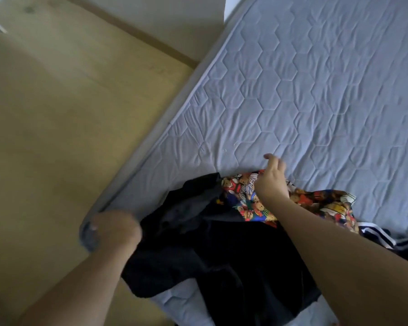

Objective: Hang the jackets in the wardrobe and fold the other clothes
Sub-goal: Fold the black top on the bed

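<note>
Your R hand (272, 182): fingers loosely spread, thumb side on the print cloth (292, 205); whether it pinches the cloth can't be told. Your L hand (113, 228): blurred, fingers curled at the mattress (292, 90) corner, touching the black jacket (222, 250) edge; grip unclear. Jacket lies crumpled at the near corner, long axis approx. near-far. Print cloth runs L-R beyond it, partly under it. Striped cloth (391, 241) at right. Floor (57, 114) to the left.

One black garment (222, 255), one cartoon-print garment (316, 205), one striped garment (386, 238), one mattress (316, 90)
</note>
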